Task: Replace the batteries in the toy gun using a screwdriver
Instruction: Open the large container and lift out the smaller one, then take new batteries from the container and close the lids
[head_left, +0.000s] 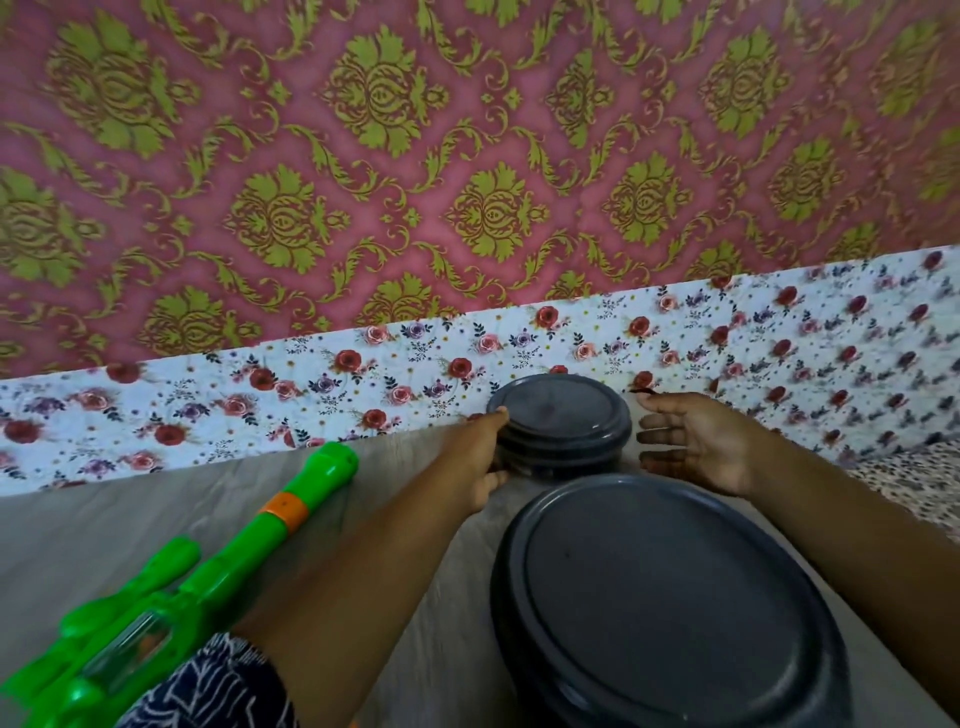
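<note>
While the left hand (480, 457) grips a round, smooth dark container (561, 421), the right hand (696, 441) hovers spread; the glossy green plastic toy gun (208, 566) points diagonally toward the floral wall.

Pink damask wall (467, 156), perhaps wallpaper; floral band (727, 332).

Green toy gun (208, 561) flat on table

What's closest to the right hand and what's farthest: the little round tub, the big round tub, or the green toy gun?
From the right hand:
1. Little round tub, just to its left.
2. Big round tub, below it, nearer the person.
3. Green toy gun, far left.
</note>
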